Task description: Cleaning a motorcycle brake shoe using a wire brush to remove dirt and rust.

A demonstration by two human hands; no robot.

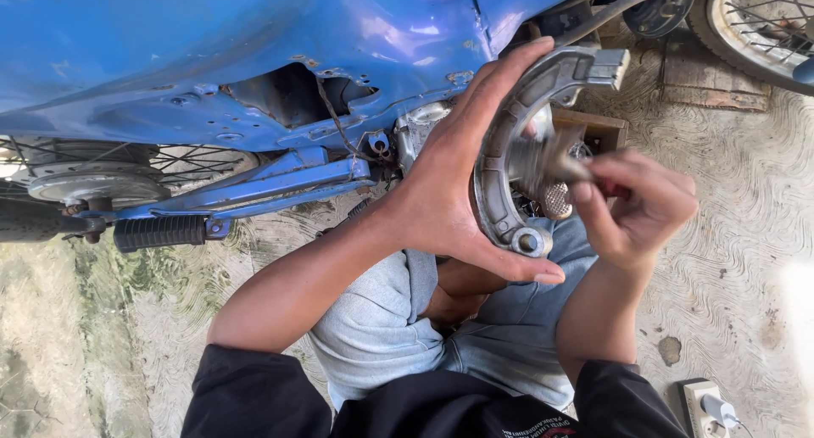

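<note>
My left hand (454,184) holds a curved grey metal brake shoe (517,128) between thumb and fingers, its arc running from a flat end at the top to a round eye at the bottom. My right hand (636,205) is closed around a small red-handled tool (606,186) whose blurred tip (543,162) sits against the inside of the shoe. Both hands are raised above my lap, in front of a blue motorcycle (212,56).
The motorcycle's blue frame fills the top, with a black footpeg (161,232) at left and a spoked wheel (127,171) behind it. Another spoked wheel (763,22) is at top right. A wooden block (598,128) sits behind the shoe. A white power plug block (708,408) lies on patterned concrete.
</note>
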